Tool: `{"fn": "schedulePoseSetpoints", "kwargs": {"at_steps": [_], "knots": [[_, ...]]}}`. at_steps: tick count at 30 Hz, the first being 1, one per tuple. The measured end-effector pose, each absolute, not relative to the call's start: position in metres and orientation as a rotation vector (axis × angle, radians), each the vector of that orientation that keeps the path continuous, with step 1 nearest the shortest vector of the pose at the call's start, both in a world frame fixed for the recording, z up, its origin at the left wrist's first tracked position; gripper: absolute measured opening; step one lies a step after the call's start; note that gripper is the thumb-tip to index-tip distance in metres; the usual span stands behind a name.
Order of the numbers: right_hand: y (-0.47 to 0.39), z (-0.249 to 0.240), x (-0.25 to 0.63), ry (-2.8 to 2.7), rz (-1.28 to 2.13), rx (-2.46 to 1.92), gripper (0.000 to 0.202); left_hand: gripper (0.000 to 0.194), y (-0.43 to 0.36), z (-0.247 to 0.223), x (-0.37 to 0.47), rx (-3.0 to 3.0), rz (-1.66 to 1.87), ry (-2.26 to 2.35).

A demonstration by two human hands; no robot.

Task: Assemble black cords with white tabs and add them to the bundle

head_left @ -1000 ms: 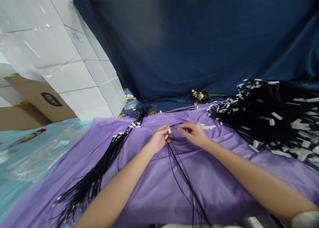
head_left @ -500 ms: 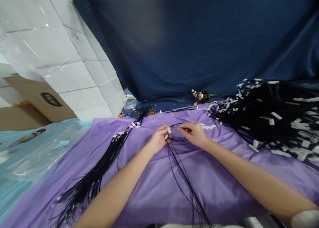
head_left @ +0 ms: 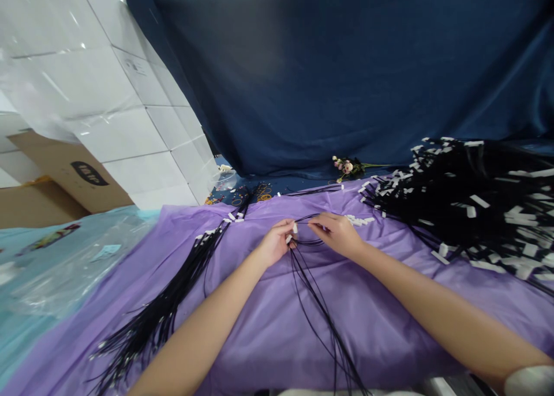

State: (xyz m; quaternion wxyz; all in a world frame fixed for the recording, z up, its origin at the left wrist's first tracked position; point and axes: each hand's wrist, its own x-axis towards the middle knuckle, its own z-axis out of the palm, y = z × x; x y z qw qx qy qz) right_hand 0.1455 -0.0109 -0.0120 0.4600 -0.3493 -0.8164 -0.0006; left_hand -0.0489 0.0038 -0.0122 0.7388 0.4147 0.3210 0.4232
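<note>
Left hand and right hand pinch black cords, one bundle seemingly finished, the heap by the purple cloth's right edge not.

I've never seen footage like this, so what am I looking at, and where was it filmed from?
There's no machine here: a person is working with two bare hands. Every picture comes from one camera worn on their head, looking forward and down.

The left hand and right hand hold some thin black cords with small white pieces on them; the cords trail down toward the wearer.

On the purple cloth lie a long bundle of similar cords at left and a big heap at right. Flowers lie beyond, before a dark blue curtain.
</note>
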Motion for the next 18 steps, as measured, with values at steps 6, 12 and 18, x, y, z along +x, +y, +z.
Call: {"fn": "schedulePoseSetpoints", "kwargs": {"at_steps": [6,12,18], "knots": [[-0.0113,-0.013,0.1465,-2.06,-0.04,-0.872,0.017,0.014,0.0013,-0.0132,-0.0483,0.988,0.918,0.746],[-0.0113,-0.0137,0.1439,-2.054,-0.01,-0.899,0.014,0.016,-0.0004,-0.0111,-0.0462,1.018,0.904,0.775],[-0.0117,-0.0154,0.1415,-2.073,0.003,-0.908,0.014,0.016,-0.0015,-0.0108,-0.045,1.075,0.891,0.784]]}}
